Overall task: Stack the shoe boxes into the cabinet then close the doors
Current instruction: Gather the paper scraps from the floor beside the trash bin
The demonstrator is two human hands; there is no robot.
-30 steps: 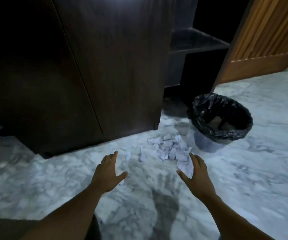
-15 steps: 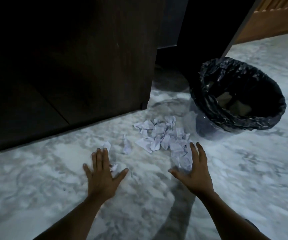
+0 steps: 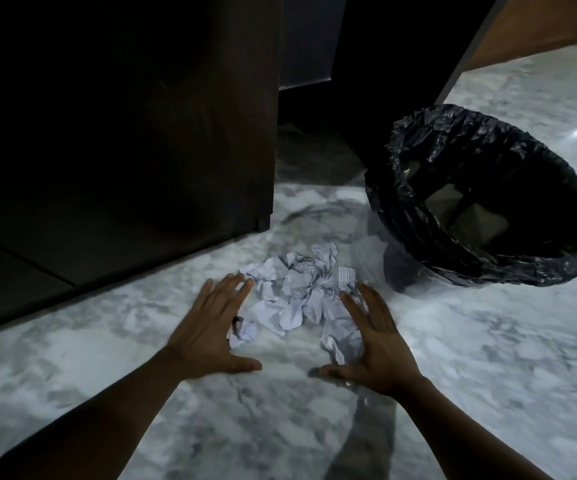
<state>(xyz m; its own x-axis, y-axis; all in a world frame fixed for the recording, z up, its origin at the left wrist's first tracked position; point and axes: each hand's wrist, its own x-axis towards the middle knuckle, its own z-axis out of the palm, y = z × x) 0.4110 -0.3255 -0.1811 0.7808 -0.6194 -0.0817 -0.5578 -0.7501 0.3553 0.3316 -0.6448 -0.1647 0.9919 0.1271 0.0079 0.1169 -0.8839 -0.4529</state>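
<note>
A dark wooden cabinet (image 3: 124, 133) fills the upper left, its door panels shut. No shoe box is in view. On the marble floor (image 3: 487, 358) lies a heap of crumpled white paper scraps (image 3: 300, 292). My left hand (image 3: 210, 327) rests flat on the floor against the heap's left side, fingers spread. My right hand (image 3: 373, 337) lies flat against the heap's right side, fingers spread. The two hands bracket the paper; neither holds anything.
A bin lined with a black bag (image 3: 481, 202) stands just right of the heap, with some flat pieces inside. Behind it is a dark gap (image 3: 366, 64) beside the cabinet, and a brown wooden door (image 3: 522, 32) at the top right.
The view has dropped closer to the floor. Both hands moved forward and inward, and the scattered scraps are now gathered into a tighter heap between them.
</note>
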